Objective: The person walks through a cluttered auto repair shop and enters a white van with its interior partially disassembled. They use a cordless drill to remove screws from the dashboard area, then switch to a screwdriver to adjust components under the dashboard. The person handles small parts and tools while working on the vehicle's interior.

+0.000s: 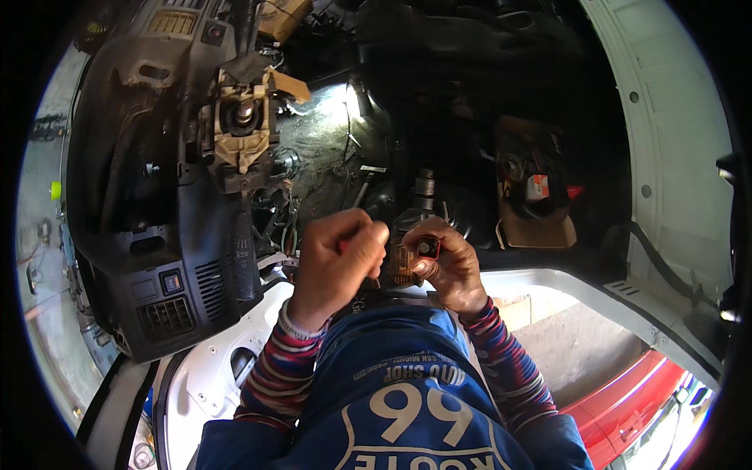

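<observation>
Right hand (454,270)'s got hold of a small red-sided piece with a round metallic centre (428,247), and the left hand (341,262)'s curled up near it with a sliver of something red (343,245) showing, can't make out what. Big dark grey plastic dashboard with slatted vents (160,207) on the left, open brown cardboard box (540,233) with odds and ends (537,187) over right.

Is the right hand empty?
No, the right hand pinches a small red-rimmed part between its thumb and fingers.
</observation>
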The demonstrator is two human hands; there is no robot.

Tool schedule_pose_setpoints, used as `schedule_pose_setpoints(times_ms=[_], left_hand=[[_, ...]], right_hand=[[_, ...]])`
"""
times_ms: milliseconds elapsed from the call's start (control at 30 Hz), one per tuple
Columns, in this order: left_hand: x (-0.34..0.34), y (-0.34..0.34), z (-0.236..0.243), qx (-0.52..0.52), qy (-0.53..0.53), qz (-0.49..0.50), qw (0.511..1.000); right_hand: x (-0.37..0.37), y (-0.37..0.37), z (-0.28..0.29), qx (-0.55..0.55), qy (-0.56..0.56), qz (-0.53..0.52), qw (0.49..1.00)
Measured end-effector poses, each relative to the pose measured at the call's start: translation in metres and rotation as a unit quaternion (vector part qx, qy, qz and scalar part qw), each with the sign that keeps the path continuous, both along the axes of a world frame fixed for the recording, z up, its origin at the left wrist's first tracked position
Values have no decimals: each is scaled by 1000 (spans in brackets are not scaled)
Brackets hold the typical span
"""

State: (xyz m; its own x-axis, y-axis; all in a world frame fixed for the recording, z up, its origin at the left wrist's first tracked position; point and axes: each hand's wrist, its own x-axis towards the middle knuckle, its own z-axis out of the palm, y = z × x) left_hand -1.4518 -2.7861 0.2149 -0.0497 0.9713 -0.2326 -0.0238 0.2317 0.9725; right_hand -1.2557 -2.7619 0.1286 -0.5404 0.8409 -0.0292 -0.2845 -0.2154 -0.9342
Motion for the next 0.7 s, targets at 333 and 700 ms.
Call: schedule_pose_setpoints(times_ms=[333, 700], left_hand=[[47, -17, 16, -90, -32, -73, 993], [59, -34, -45, -128, -317, 44, 939]], right_hand=[[39, 10, 89, 371, -375, -51, 848], [-14, -23, 46, -110, 13, -185, 976]])
